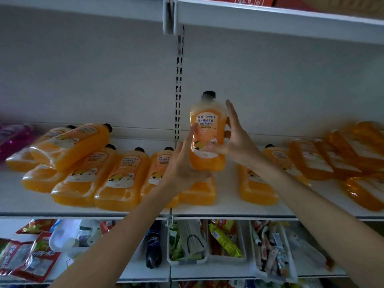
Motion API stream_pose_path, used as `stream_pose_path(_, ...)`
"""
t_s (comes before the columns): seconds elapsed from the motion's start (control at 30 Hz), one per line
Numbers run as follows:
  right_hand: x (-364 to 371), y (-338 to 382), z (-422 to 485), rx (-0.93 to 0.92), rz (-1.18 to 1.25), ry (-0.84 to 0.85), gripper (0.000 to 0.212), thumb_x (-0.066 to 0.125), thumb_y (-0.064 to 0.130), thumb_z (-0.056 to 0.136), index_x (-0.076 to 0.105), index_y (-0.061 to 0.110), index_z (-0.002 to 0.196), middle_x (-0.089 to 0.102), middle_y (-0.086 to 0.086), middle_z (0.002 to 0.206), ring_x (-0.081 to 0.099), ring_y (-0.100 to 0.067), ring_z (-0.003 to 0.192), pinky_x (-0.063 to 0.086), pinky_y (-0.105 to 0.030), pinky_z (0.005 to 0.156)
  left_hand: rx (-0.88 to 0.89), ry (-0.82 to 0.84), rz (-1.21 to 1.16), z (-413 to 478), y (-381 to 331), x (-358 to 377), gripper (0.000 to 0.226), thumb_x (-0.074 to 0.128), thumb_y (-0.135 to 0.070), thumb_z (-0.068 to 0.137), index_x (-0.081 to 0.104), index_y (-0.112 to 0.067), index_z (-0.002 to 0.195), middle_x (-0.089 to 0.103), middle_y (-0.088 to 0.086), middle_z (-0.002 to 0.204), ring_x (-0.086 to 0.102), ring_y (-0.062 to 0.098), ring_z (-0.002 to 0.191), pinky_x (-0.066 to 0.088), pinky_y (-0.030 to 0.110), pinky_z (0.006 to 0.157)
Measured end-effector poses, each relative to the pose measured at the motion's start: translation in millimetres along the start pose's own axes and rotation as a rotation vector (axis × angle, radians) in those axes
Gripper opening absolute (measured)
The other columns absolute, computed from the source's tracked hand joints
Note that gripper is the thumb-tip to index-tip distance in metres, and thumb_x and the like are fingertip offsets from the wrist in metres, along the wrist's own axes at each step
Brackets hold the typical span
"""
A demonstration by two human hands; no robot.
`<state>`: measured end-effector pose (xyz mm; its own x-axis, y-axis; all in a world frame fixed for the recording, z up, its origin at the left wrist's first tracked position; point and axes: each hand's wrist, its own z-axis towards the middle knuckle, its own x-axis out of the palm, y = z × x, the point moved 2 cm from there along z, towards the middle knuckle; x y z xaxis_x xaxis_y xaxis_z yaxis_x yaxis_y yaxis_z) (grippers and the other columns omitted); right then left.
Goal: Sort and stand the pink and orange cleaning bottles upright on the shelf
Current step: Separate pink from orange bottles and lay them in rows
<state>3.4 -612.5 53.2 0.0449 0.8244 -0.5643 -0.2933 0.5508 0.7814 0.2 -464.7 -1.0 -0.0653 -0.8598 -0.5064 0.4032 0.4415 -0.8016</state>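
A flat-sided, translucent orange bottle (207, 132) with a black screw cap and a pale printed label stands upright between both hands, above the white metal shelf (226, 206), at the frame's centre. The left hand (181, 163) cups its lower left corner, fingers (192, 134) loosely apart and laid up along the label's edge. The right hand (236, 140) presses the bottle's right side, thumb across the lower label, its fingers (231, 113) extended nearly straight and close together, pointing to 12 o'clock.

At 9 o'clock of the held bottle, a row of glossy orange bottles (122, 177) lies flat on the shelf, caps toward the back wall, with two more stacked crosswise on top. A pink bottle (14, 140) lies blurred at the far 9 o'clock edge. At 3 o'clock, another group of lying orange bottles (332, 161) lies overlapping one another.

On the shelf below, at 6 o'clock, white plastic bins (228, 260) hold crinkled snack packets and a bundle of face masks; a dark soda bottle (153, 246) stands beside them, and red foil packets (29, 256) lie at 8 o'clock.
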Motion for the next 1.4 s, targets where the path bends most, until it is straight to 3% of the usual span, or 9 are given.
stream_pose_path(0.1, -1.9, -4.7, -9.1, 0.066, 0.008, -0.094, 0.106, 0.077, 0.03, 0.072, 0.003, 0.03, 0.148, 0.031, 0.02, 0.129, 0.032, 0.007, 0.111, 0.036, -0.018, 0.09, -0.019, 0.068, 0.038, -1.1, 4.5, 2.8, 0.13, 0.086, -0.037, 0.055, -0.013, -0.051, 0.139, 0.036, 0.002, 0.142, 0.044, 0.023, 0.122, 0.048, 0.049, 0.093)
stream_pose_path(0.33, -1.5, -27.7, -22.3, 0.175, 0.145, -0.263, 0.088, 0.079, 0.034, 0.07, 0.027, 0.026, 0.141, 0.057, 0.014, 0.115, 0.059, -0.007, 0.101, 0.053, -0.032, 0.085, 0.058, 0.183, 0.22, -3.4, 3.1, 3.1, 0.093, 0.079, -0.038, 0.067, 0.023, -0.03, 0.141, 0.053, 0.001, 0.126, 0.053, 0.018, 0.107, 0.043, 0.031, 0.09)
stream_pose_path(0.5, -12.6, -29.8, -31.7, 0.158, 0.107, -0.281, 0.083, 0.079, 0.026, 0.071, 0.029, 0.029, 0.136, 0.048, 0.028, 0.105, 0.052, 0.013, 0.09, 0.046, -0.012, 0.07, 0.124, 0.259, 0.367, -4.1, -3.2, 5.3, 0.083, 0.072, -0.039, 0.075, 0.023, -0.03, 0.142, 0.05, 0.004, 0.128, 0.047, 0.022, 0.117, 0.037, 0.034, 0.096)
stream_pose_path(0.8, -19.4, -43.7, -38.4, 0.26, 0.009, -0.322, 0.086, 0.076, 0.032, 0.075, 0.024, 0.027, 0.143, 0.045, 0.026, 0.107, 0.047, 0.015, 0.083, 0.039, 0.001, 0.055, 0.15, 0.324, 0.496, -2.2, 1.2, 9.8, 0.074, 0.063, -0.054, 0.077, 0.031, -0.025, 0.138, 0.038, 0.001, 0.142, 0.03, 0.021, 0.132, 0.025, 0.04, 0.108)
stream_pose_path(0.93, -9.0, -51.6, -42.9, 0.286, -0.185, -0.28, 0.087, 0.07, 0.048, 0.077, 0.02, 0.03, 0.146, 0.046, 0.013, 0.121, 0.046, -0.005, 0.108, 0.04, -0.003, 0.071, 0.173, 0.338, 0.547, -3.2, 4.0, 11.5, 0.074, 0.059, -0.058, 0.078, 0.029, -0.026, 0.138, 0.034, 0.0, 0.144, 0.026, 0.022, 0.133, 0.025, 0.042, 0.108)
stream_pose_path(1.0, -5.1, -62.5, -40.0, 0.319, -0.279, -0.237, 0.079, 0.06, 0.057, 0.081, 0.023, 0.03, 0.146, 0.046, 0.003, 0.137, 0.045, -0.018, 0.123, 0.045, -0.029, 0.095, 0.187, 0.335, 0.569, -3.5, 4.9, 12.6, 0.075, 0.059, -0.059, 0.077, 0.03, -0.027, 0.138, 0.034, -0.001, 0.144, 0.025, 0.022, 0.133, 0.023, 0.042, 0.107)
stream_pose_path(1.13, -9.2, -86.0, -28.0, 0.476, -0.721, -0.054, 0.055, 0.024, 0.06, 0.094, 0.037, 0.034, 0.14, 0.021, -0.007, 0.155, 0.008, -0.034, 0.142, 0.012, -0.059, 0.111, 0.196, 0.364, 0.599, -4.3, 8.0, 16.7, 0.076, 0.057, -0.061, 0.077, 0.028, -0.029, 0.139, 0.03, -0.001, 0.145, 0.019, 0.021, 0.135, 0.015, 0.044, 0.11)
stream_pose_path(1.3, -4.4, -98.3, -21.4, 0.5, -0.758, -0.01, 0.058, 0.016, 0.061, 0.094, 0.041, 0.033, 0.138, 0.027, -0.013, 0.151, 0.013, -0.037, 0.141, 0.015, -0.061, 0.11, 0.242, 0.428, 0.677, -3.9, 12.9, 21.5, 0.084, 0.057, -0.069, 0.071, 0.027, -0.029, 0.139, 0.023, -0.002, 0.146, 0.013, 0.021, 0.137, 0.01, 0.048, 0.113)
stream_pose_path(1.4, -8.8, -89.2, -19.8, 0.448, -0.637, -0.072, 0.058, 0.035, 0.058, 0.092, 0.043, 0.022, 0.137, 0.041, -0.01, 0.143, 0.031, -0.032, 0.134, 0.028, -0.05, 0.109, 0.25, 0.421, 0.673, -4.2, 13.6, 21.5, 0.085, 0.058, -0.068, 0.07, 0.027, -0.031, 0.14, 0.022, -0.002, 0.146, 0.012, 0.022, 0.137, 0.01, 0.049, 0.113)
